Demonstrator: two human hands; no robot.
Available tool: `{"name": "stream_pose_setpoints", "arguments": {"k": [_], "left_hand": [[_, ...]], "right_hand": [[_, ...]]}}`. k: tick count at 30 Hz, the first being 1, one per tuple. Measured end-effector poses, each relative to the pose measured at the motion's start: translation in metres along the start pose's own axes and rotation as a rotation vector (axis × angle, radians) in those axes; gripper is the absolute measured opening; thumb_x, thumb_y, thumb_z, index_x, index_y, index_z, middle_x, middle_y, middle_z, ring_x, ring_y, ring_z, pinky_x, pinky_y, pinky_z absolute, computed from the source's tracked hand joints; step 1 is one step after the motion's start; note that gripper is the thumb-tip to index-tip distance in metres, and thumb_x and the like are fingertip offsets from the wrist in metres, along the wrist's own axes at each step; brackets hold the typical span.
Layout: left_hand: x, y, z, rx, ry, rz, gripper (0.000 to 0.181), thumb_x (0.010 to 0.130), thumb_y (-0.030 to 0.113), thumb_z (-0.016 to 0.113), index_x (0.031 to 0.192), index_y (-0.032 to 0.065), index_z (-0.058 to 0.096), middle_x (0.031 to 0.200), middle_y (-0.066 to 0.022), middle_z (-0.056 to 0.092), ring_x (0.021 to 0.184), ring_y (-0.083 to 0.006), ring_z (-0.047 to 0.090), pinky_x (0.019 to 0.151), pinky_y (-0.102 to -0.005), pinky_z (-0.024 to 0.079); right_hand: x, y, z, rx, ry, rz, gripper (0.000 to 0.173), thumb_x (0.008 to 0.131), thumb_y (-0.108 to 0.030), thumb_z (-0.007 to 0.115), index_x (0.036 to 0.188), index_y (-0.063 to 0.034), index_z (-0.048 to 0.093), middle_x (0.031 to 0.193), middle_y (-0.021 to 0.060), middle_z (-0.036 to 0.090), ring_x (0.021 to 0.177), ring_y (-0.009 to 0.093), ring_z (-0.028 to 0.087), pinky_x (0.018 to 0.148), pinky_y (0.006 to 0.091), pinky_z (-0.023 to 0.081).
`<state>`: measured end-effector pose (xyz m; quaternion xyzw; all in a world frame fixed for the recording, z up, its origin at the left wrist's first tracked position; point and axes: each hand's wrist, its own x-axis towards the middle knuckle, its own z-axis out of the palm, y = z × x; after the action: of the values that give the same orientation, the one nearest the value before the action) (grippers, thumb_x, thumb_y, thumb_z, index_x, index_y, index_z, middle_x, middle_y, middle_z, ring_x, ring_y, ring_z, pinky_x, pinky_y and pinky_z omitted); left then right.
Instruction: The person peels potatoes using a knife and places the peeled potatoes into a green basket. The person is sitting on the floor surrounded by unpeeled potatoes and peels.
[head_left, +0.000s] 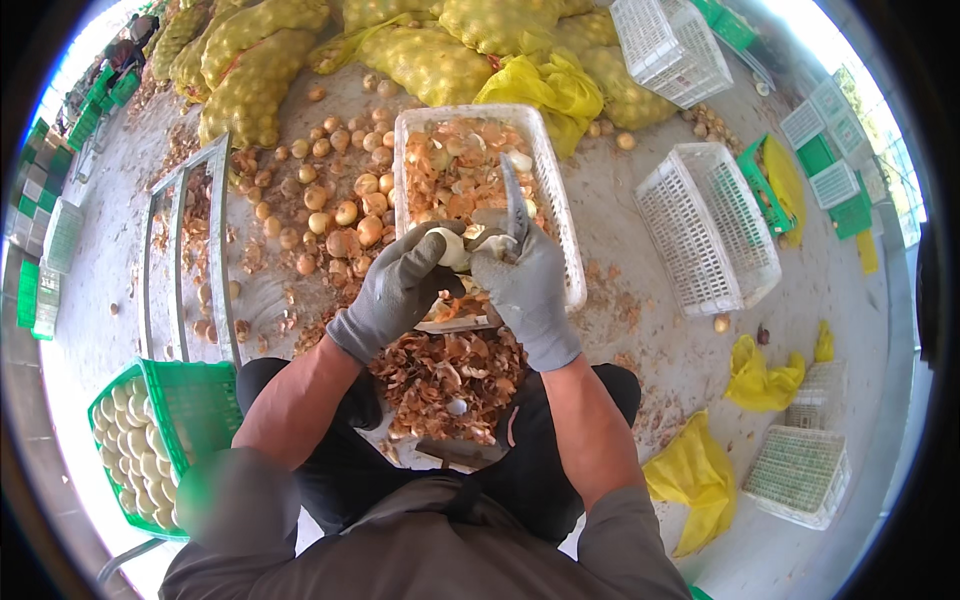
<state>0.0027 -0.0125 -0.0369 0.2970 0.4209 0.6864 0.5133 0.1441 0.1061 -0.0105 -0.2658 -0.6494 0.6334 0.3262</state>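
My left hand (401, 289), in a grey glove, holds a pale peeled onion (450, 249) between thumb and fingers. Close beside it, my right hand (525, 289), gloved too, grips a knife (515, 196) whose curved blade points up and away from me. A whitish piece (495, 246), perhaps onion or peel, shows at the right fingers. Both hands are above the near part of a white plastic crate (566, 225) filled with onion skins and some onions. More brown skins (457, 382) lie heaped between my legs.
Unpeeled onions (346, 213) lie loose left of the crate. Yellow mesh sacks of onions (427, 60) are piled beyond. A metal frame (180, 255) and a green crate of peeled onions (199, 397) are at left; a white crate (705, 232) and empty yellow sacks (694, 480) are at right.
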Motion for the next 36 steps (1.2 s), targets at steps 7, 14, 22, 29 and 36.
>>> {"name": "stream_pose_setpoints", "arguments": {"k": [7, 14, 22, 29, 36], "left_hand": [[0.002, -0.005, -0.011, -0.398, 0.005, -0.036, 0.057, 0.104, 0.05, 0.062, 0.139, 0.0052, 0.06, 0.125, -0.0199, 0.072, 0.098, -0.0248, 0.071, 0.079, -0.0351, 0.054], [-0.009, 0.03, -0.01, -0.173, -0.014, 0.047, 0.063, 0.095, 0.014, 0.077, 0.151, 0.0045, 0.05, 0.146, -0.0173, 0.059, 0.121, -0.0257, 0.067, 0.098, -0.0337, 0.057], [-0.018, 0.037, -0.011, -0.141, -0.043, 0.076, 0.062, 0.095, 0.01, 0.076, 0.151, 0.0038, 0.05, 0.149, -0.0184, 0.057, 0.125, -0.0268, 0.066, 0.104, -0.034, 0.057], [-0.02, 0.034, -0.018, 0.023, -0.037, 0.084, 0.065, 0.095, 0.015, 0.077, 0.152, 0.0018, 0.049, 0.141, -0.0168, 0.063, 0.12, -0.0235, 0.067, 0.098, -0.0347, 0.057], [-0.019, 0.012, -0.015, 0.289, 0.126, 0.144, 0.063, 0.101, 0.027, 0.073, 0.151, -0.0022, 0.048, 0.132, -0.014, 0.067, 0.112, -0.022, 0.07, 0.095, -0.0349, 0.058]], "right_hand": [[0.017, 0.006, -0.039, -0.137, 0.209, -0.184, 0.047, 0.093, -0.011, 0.076, 0.132, 0.0069, 0.058, 0.092, 0.0111, 0.07, 0.077, 0.018, 0.067, 0.069, 0.0302, 0.058], [0.007, -0.015, -0.052, -0.444, -0.021, -0.189, 0.031, 0.105, -0.02, 0.067, 0.122, 0.0059, 0.066, 0.093, 0.0169, 0.069, 0.079, 0.022, 0.064, 0.073, 0.0339, 0.052], [-0.021, -0.034, -0.043, -0.429, -0.393, -0.174, 0.02, 0.105, -0.017, 0.066, 0.102, 0.0031, 0.067, 0.078, 0.0159, 0.058, 0.066, 0.024, 0.054, 0.063, 0.0376, 0.046], [-0.024, -0.031, -0.033, -0.555, -0.438, -0.297, 0.019, 0.102, -0.016, 0.068, 0.098, 0.0023, 0.064, 0.084, 0.0189, 0.062, 0.072, 0.038, 0.06, 0.065, 0.0438, 0.048], [-0.037, -0.02, -0.02, -0.864, -0.27, -0.412, 0.017, 0.099, -0.02, 0.069, 0.104, -0.0049, 0.064, 0.091, 0.0166, 0.068, 0.079, 0.04, 0.069, 0.067, 0.0472, 0.056]]}}
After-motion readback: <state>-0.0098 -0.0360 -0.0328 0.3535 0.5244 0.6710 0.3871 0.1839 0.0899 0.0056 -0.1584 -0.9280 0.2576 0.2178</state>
